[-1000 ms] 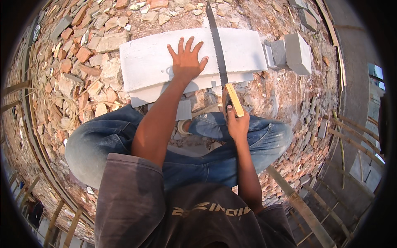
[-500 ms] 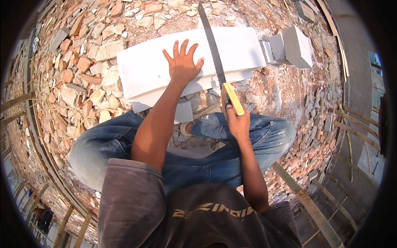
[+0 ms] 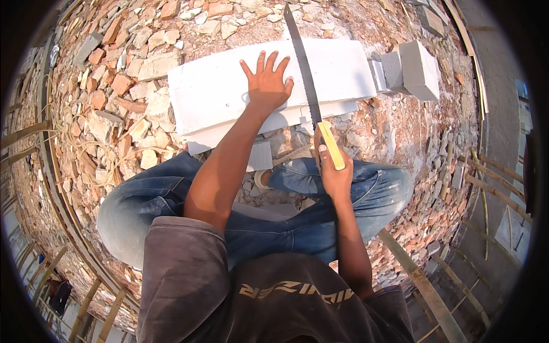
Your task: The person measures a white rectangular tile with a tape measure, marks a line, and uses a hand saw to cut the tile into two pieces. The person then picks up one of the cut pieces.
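Note:
A long white block (image 3: pixel 211 91) lies crosswise in front of me, on top of another pale slab (image 3: pixel 206 139) whose near edge sticks out. Flat on its top face rests my left hand (image 3: pixel 269 86), fingers spread, just left of the saw. My right hand (image 3: pixel 334 173) is wrapped round the yellow and brown handle of a handsaw (image 3: pixel 305 66). The dark toothed blade points away from me and lies across the block, its tip reaching past the far edge. Whether the teeth have cut into the block cannot be made out.
Smaller grey blocks (image 3: pixel 417 71) stand off the white block's right end. Broken bricks and rubble (image 3: pixel 131 86) cover the ground, thickest on the left. A small light block (image 3: pixel 260 155) sits between my crossed legs and the slab. A bamboo pole (image 3: pixel 423 283) slants at lower right.
The view has shifted slightly, so everything sits a little further right. The saw and my right hand have moved slightly toward me; my left hand stays on the block.

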Action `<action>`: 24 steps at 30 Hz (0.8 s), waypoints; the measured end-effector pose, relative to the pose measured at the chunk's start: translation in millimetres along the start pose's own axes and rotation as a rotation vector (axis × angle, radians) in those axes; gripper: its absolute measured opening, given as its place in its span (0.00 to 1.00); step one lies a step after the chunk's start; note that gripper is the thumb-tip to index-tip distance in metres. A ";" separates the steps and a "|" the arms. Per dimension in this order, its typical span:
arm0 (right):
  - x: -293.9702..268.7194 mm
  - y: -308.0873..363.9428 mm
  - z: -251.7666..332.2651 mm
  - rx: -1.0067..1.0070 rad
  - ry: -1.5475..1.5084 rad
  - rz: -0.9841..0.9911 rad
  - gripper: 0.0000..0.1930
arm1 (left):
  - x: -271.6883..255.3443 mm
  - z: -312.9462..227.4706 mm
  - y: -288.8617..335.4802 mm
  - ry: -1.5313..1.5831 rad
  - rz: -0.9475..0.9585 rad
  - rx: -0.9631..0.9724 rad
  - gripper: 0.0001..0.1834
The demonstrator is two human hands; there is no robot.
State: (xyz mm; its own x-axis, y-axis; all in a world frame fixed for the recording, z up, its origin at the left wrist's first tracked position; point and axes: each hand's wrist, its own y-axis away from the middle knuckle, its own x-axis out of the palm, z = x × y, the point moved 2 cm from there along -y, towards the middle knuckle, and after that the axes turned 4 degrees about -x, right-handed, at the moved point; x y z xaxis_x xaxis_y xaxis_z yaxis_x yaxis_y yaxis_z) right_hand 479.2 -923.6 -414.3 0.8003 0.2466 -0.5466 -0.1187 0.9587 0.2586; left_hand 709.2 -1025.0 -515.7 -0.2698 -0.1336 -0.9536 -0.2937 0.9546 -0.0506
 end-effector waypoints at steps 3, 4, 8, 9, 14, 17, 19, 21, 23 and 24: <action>2.4 -0.4 2.9 0.013 -0.018 0.000 0.14 | 13.9 1.3 -8.7 0.004 -0.034 0.085 0.30; 3.8 -0.1 3.7 -0.015 -0.011 -0.013 0.13 | 15.8 -0.8 -10.0 -0.029 -0.012 0.079 0.31; 3.9 2.9 16.1 -0.001 0.000 -0.019 0.12 | 16.7 -5.2 -12.4 -0.103 0.036 0.064 0.32; 2.7 1.8 16.1 0.041 0.003 0.007 0.12 | 16.5 -4.4 -14.5 -0.108 0.030 0.060 0.32; -2.1 2.8 20.9 0.083 0.014 0.052 0.12 | 15.0 -3.8 -13.4 -0.099 0.044 0.055 0.32; 2.3 6.3 20.0 0.068 -0.036 0.058 0.12 | 14.2 -6.8 -14.2 -0.099 0.064 0.057 0.32; 6.3 7.2 22.9 0.027 -0.057 0.014 0.12 | 13.5 -4.8 -15.2 -0.125 0.088 0.051 0.33; 4.8 4.3 24.3 0.026 -0.052 0.011 0.11 | 14.4 -4.0 -16.6 -0.134 0.101 0.039 0.33; 3.4 2.4 21.1 0.064 -0.059 0.022 0.11 | 14.1 -4.5 -17.2 -0.162 0.118 0.053 0.32; 4.4 1.8 24.2 0.054 -0.080 0.009 0.11 | 11.8 -3.3 -17.4 -0.173 0.121 0.059 0.32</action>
State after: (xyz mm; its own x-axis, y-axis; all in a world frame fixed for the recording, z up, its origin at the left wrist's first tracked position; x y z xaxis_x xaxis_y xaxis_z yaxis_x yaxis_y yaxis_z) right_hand 496.7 -924.3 -397.0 0.8440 0.2410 -0.4792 -0.0962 0.9469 0.3069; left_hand 708.1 -1044.1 -525.1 -0.1366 0.0256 -0.9903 -0.2129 0.9756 0.0546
